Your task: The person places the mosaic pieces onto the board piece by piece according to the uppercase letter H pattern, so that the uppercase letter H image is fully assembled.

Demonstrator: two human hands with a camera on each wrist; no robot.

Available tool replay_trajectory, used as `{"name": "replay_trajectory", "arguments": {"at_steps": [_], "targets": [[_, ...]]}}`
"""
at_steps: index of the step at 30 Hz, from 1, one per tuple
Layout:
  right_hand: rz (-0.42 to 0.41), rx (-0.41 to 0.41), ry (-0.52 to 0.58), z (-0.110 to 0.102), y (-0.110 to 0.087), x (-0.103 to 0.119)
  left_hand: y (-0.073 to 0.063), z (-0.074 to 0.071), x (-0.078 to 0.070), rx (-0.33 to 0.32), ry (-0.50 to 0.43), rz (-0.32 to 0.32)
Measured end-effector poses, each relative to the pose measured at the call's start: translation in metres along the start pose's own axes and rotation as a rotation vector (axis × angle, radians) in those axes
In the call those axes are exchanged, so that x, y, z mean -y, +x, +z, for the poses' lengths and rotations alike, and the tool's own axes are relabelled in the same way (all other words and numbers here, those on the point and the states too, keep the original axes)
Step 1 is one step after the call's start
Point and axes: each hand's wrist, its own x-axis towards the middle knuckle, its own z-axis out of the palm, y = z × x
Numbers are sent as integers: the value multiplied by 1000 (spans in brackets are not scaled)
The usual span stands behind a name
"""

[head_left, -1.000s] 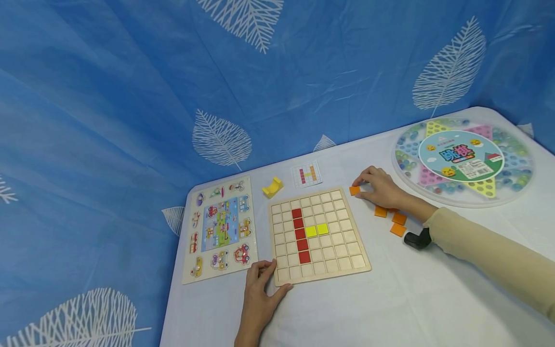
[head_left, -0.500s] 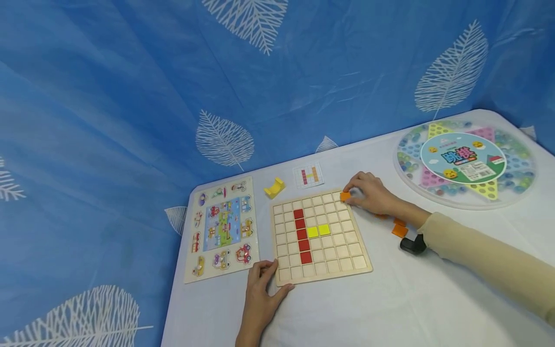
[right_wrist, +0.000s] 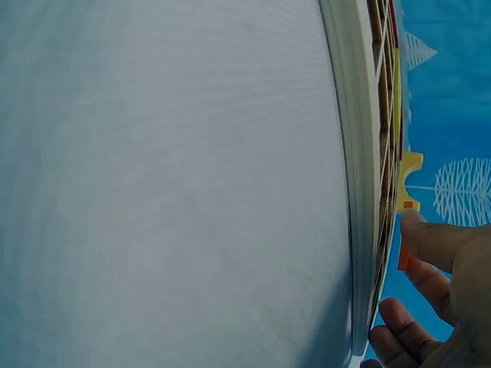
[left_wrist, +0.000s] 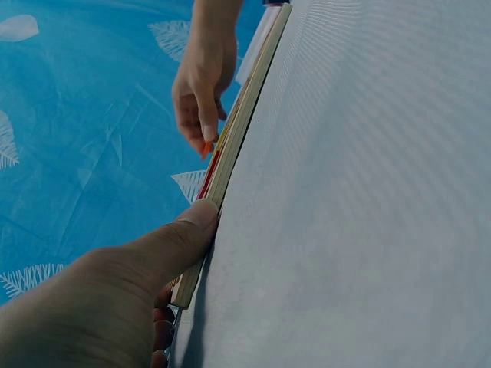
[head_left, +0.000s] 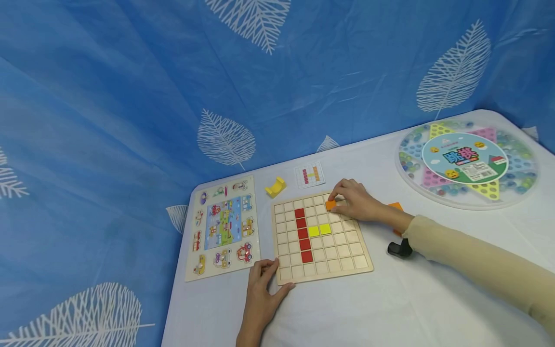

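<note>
A wooden grid board (head_left: 334,265) lies on the table with a column of red square tiles (head_left: 302,233) and two yellow square tiles (head_left: 325,229) in its cells. My left hand (head_left: 261,300) grips the board's near left corner, thumb (left_wrist: 201,215) on the front edge and fingers along the left side. Between thumb and fingertips, my right hand (head_left: 359,202) pinches an orange square tile (head_left: 330,206) over the board's far rows, right of the red column. The right wrist view shows this tile (right_wrist: 403,257) on edge, partly behind the thumb.
Loose orange tiles (head_left: 395,206) lie partly under the right forearm, near a black curved object (head_left: 400,248). Behind the board are a pattern card (head_left: 310,174) and a yellow notched block (head_left: 275,187). A vehicle puzzle (head_left: 256,241) sits left; a round Chinese checkers set (head_left: 466,159) sits far right.
My right hand has carried the orange tile leftward from the table beside the board to over its far rows. The left hand stays at the corner.
</note>
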Motion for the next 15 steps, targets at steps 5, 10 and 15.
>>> {"name": "replay_trajectory", "arguments": {"at_steps": [5, 10, 15], "targets": [[10, -1, -8, 2, 0, 2, 0, -1, -1, 6, -5, -4], [16, -7, -17, 4, 0, 0, 1, -1, 0, 8, -5, 2], [19, -16, -32, 5, 0, -1, 1, -1, 1, 4, -9, 9]]}}
